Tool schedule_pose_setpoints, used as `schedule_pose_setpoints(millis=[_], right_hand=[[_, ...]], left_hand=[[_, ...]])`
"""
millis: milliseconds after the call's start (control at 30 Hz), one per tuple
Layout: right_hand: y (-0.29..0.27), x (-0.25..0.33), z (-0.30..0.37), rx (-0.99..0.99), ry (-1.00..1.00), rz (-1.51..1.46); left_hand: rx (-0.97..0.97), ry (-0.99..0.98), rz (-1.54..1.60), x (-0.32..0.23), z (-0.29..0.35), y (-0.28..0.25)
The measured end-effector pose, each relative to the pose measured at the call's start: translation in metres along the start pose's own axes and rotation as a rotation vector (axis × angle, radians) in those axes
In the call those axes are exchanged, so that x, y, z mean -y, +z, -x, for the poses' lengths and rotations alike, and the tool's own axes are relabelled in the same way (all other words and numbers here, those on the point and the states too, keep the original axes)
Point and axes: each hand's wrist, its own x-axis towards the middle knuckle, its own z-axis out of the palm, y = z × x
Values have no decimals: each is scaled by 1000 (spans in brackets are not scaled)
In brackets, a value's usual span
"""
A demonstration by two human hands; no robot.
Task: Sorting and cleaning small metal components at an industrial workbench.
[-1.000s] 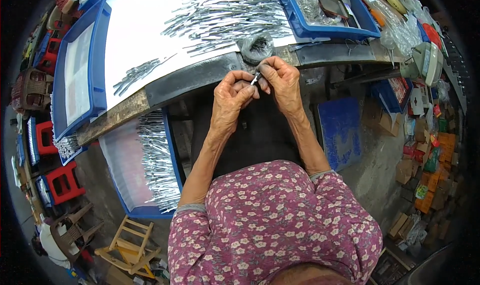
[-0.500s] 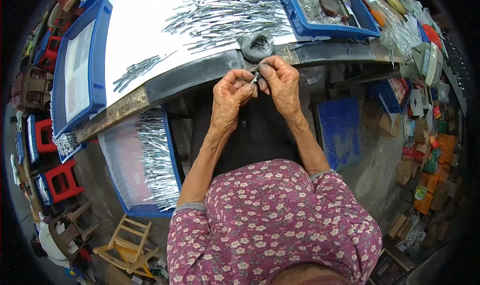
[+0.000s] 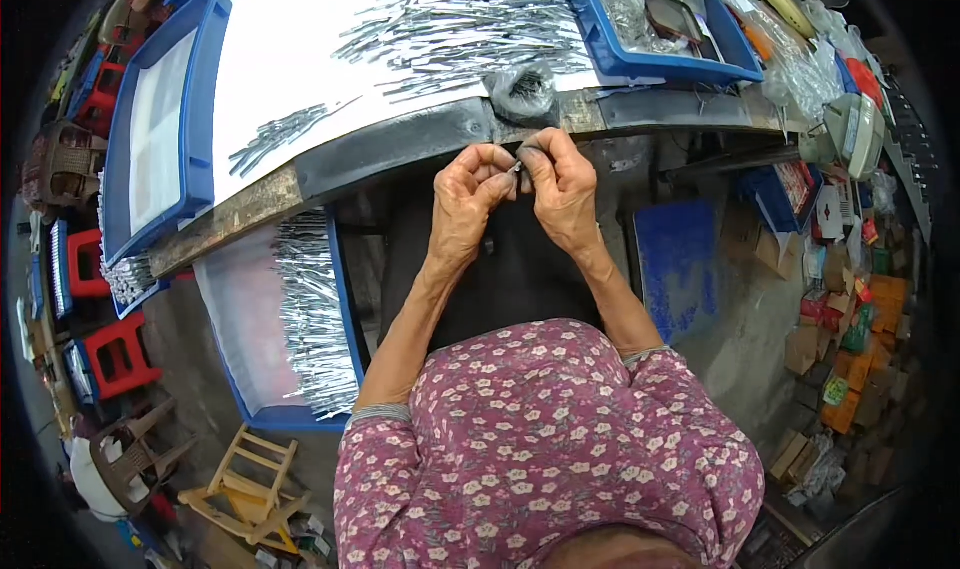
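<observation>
- We're pinching a small metal piece (image 3: pixel 517 166) between the fingers of our left hand (image 3: pixel 468 201) and right hand (image 3: pixel 560 191), just below the surface (image 3: pixel 400 149) edge.
- Keeping both pinches tight and close together is probably steadying it best.
- Grey coil (image 3: pixel 523 89) is sitting just beyond, loose metal strips (image 3: pixel 450 29) farther back.

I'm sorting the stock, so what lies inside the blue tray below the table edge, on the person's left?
The blue tray holds a row of thin silvery metal strips along its right side; the rest shows a pale bare bottom. The table edge covers its far end.
</observation>
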Motion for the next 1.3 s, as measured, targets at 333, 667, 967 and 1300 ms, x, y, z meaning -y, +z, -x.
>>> schedule_pose_setpoints(millis=[333, 667, 967, 1300], right_hand=[[-13, 0, -2, 54, 294, -381], [-13, -4, 0, 116, 274, -288], [-16, -1, -13, 191, 278, -252], [-6, -3, -14, 207, 332, -304]], left_hand=[[-14, -35, -33, 4, 5, -2], [0, -56, -95, 5, 5, -3], [-34, -33, -129, -4, 1, 0], [-66, -18, -81, -7, 2, -2]])
